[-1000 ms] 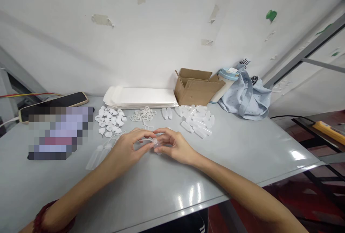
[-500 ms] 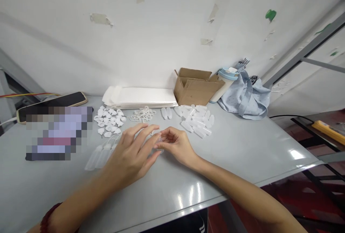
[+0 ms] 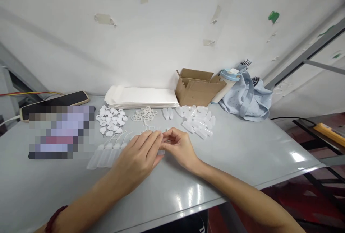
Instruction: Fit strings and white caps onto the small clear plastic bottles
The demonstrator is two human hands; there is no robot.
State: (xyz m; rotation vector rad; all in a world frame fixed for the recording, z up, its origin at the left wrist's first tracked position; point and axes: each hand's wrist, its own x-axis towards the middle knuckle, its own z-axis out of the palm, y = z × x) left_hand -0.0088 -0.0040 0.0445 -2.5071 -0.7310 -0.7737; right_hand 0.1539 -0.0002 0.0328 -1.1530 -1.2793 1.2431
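Observation:
My left hand (image 3: 141,157) has its fingers drawn together, touching the fingertips of my right hand; what it grips is hidden. My right hand (image 3: 179,145) pinches a small clear plastic tube (image 3: 161,152), only the end of which shows. Partly beneath my left hand lies a row of translucent tubes (image 3: 104,157) with white cord loops. Just beyond my hands is a tangled heap of white cords (image 3: 144,114). White plastic caps (image 3: 111,121) are piled to its left. On the right lie loose clear tubes (image 3: 198,121), with a pair of tubes (image 3: 167,113) apart from them.
Along the wall stand a stack of white flat boxes (image 3: 142,97), an open cardboard box (image 3: 199,89), a lidded cup (image 3: 225,84) and a blue cloth bag (image 3: 248,100). A phone (image 3: 56,104) and a blurred-out device (image 3: 60,132) lie at the left of the grey table (image 3: 242,154).
My left hand has brought its spread fingers together and closed in against my right hand. My right hand keeps its pinch. The view has shifted slightly.

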